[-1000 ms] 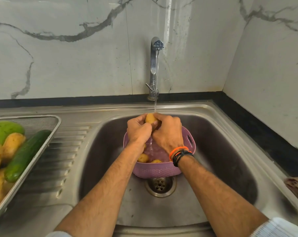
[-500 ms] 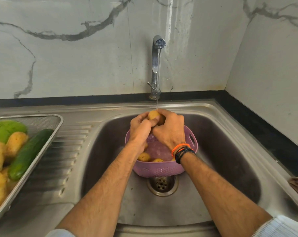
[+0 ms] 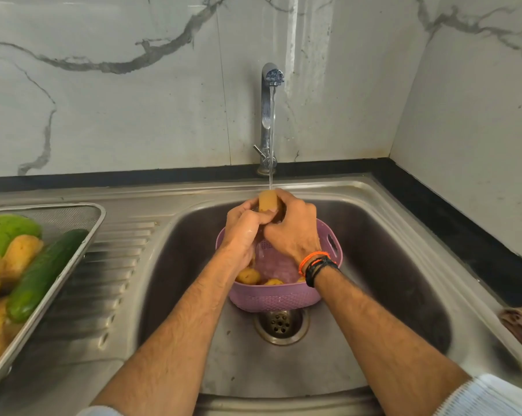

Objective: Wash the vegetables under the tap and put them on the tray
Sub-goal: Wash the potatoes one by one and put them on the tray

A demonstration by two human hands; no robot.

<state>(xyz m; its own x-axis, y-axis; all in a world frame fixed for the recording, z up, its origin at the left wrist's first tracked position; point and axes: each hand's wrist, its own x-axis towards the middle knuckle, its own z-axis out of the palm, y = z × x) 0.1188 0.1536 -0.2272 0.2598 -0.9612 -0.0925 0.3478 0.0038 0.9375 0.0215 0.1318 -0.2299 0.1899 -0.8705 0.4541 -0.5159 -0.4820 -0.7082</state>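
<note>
Rinsing potato [image 3: 268,200] under tap [image 3: 271,85] stream; left hand [image 3: 244,229] and right hand [image 3: 294,232] both grasp it. Next, likely: carry to tray [image 3: 82,235], release.

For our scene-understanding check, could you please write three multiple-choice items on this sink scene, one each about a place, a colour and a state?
1. Where does the cucumber lie?
A. in the metal tray
B. in the sink bowl
C. on the black ledge

2. What colour is the basket in the sink?
A. green
B. purple
C. white

3. What state is the tap in?
A. off
B. dripping
C. running

Answers: 1 A, it rests among the vegetables on the tray at left. 2 B, its perforated wall is purple. 3 C, a steady stream falls onto the potato that the left hand and right hand hold.
</note>
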